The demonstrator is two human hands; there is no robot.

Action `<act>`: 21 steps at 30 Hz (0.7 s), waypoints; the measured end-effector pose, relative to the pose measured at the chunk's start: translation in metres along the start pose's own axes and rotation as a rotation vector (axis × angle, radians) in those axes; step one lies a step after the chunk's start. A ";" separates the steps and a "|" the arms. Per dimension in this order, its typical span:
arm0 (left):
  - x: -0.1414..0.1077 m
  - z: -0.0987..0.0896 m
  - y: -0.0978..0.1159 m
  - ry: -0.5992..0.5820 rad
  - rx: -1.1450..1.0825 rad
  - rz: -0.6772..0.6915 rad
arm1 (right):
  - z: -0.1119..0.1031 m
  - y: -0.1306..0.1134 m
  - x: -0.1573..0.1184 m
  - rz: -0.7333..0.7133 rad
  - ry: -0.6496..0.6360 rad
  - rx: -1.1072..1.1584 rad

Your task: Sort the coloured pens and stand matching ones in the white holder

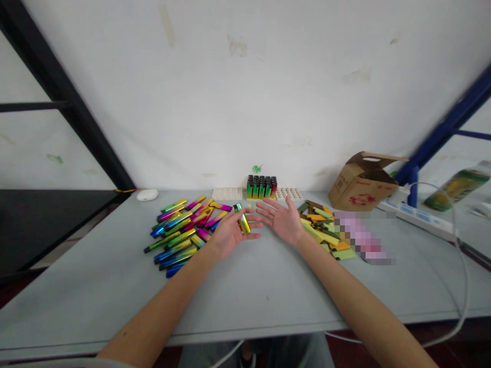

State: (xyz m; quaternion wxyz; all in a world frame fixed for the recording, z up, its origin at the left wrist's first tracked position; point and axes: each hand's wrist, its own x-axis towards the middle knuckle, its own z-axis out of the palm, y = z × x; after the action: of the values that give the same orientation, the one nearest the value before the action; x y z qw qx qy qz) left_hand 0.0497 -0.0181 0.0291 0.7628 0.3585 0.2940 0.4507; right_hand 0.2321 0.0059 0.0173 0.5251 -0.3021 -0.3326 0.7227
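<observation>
My left hand (pixel 232 232) is palm up above the middle of the table, and a shiny green and yellow lighter (pixel 244 223) lies across its fingers. Beside it, my right hand (pixel 283 220) is turned palm up with its fingers spread and nothing in it. A pile of shiny multicoloured lighters (pixel 180 237) lies to the left of my left hand. Just right of my right hand are several flat yellow, green and orange pieces (pixel 326 232). Behind both hands, a block of upright lighters (pixel 261 188) with black tops stands near the wall.
White trays with holes (pixel 227 193) flank the upright lighters at the wall. An open cardboard box (pixel 355 191), a power strip (pixel 422 220) and a white cable (pixel 465 276) are on the right. A white oval case (pixel 147 194) lies at the back left of the grey table (pixel 245 301).
</observation>
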 end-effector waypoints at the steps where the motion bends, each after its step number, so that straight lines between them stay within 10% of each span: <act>1: -0.001 0.001 0.000 -0.031 -0.001 -0.025 | 0.001 0.000 -0.001 0.008 -0.016 -0.015; 21: 0.001 -0.001 -0.004 -0.102 -0.029 -0.120 | 0.009 0.000 -0.010 -0.103 -0.125 0.052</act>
State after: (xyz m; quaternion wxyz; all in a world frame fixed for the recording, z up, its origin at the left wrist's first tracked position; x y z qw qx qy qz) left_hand 0.0508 -0.0182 0.0254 0.8075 0.3517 0.2691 0.3897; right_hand 0.2276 -0.0051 0.0232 0.5476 -0.2251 -0.3611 0.7205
